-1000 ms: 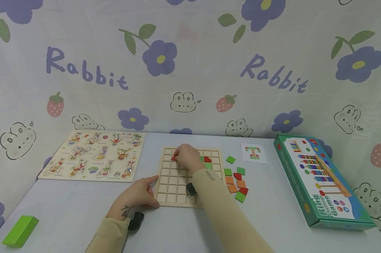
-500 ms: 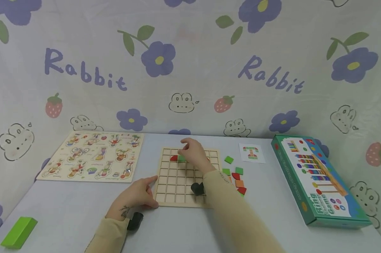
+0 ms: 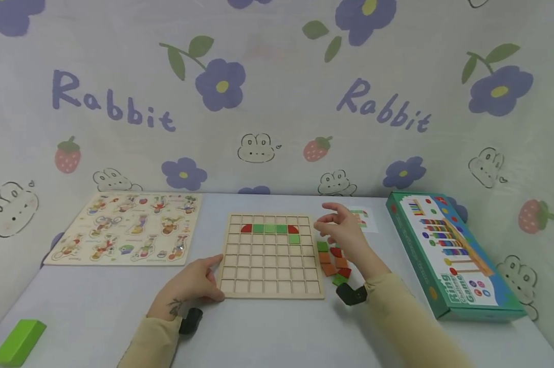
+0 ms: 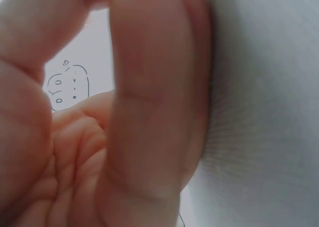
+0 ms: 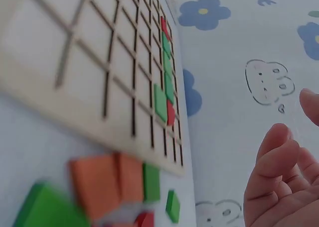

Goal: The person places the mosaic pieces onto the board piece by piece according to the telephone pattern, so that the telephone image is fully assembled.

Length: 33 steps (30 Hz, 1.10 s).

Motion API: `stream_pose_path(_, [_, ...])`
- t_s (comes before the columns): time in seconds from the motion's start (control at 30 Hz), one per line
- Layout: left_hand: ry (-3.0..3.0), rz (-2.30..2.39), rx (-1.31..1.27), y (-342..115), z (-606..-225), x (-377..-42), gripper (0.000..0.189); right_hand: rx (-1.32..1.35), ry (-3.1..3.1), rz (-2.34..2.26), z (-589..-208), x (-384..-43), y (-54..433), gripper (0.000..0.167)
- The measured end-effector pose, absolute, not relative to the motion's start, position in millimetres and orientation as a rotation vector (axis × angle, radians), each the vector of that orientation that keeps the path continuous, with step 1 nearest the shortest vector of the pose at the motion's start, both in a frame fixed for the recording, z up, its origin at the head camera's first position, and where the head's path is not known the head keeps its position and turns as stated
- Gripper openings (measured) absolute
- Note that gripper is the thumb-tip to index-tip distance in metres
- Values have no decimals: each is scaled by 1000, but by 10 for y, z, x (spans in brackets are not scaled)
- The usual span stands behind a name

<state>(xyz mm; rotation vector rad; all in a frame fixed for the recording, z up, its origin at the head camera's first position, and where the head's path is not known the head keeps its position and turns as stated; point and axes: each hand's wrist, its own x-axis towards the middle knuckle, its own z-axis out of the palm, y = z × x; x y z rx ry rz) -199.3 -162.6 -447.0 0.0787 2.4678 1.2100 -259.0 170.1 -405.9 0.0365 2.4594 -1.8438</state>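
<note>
A wooden grid board [image 3: 269, 260] lies on the table. In one of its upper rows sit a red quarter-round tile [image 3: 246, 228], several green square tiles [image 3: 269, 228] and another red tile [image 3: 293, 229]; one green tile [image 3: 294, 239] lies below the right end. My left hand [image 3: 191, 283] touches the board's left edge and lower corner with index finger and thumb. To the right of the board, my right hand [image 3: 346, 232] hovers with loosely bent fingers, holding nothing. Loose orange tiles [image 3: 326, 269], green tiles [image 5: 172, 206] and red tiles lie under and near it.
A white pattern card [image 3: 370, 221] is partly hidden behind the right hand. A green game box [image 3: 456, 255] lies on the right. At the left are a picture puzzle board [image 3: 125, 230] and a green block [image 3: 19, 342]. A printed curtain [image 3: 267, 102] hangs behind.
My right hand has left the board's upper row and moved right, over the loose tiles. A green tile now shows in the row beside the left red one. The left hand keeps its place.
</note>
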Motion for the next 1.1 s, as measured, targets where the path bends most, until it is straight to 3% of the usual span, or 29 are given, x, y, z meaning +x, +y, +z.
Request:
stream_pose_path(0.3, [2465, 1212, 77, -1641, -4478, -2016, 96, 184, 2422, -1738, -4186, -2142, 2203, 56])
stream_pose_path(0.6, [2445, 1228, 65, -1625, -4484, -2008, 96, 246, 2431, -1595, -4397, -1810, 2311, 52])
stream_pose_path(1.1, [2443, 1233, 58, -1615, -4466, -1997, 95, 271, 2640, -1269, -4467, -1737, 2079, 24])
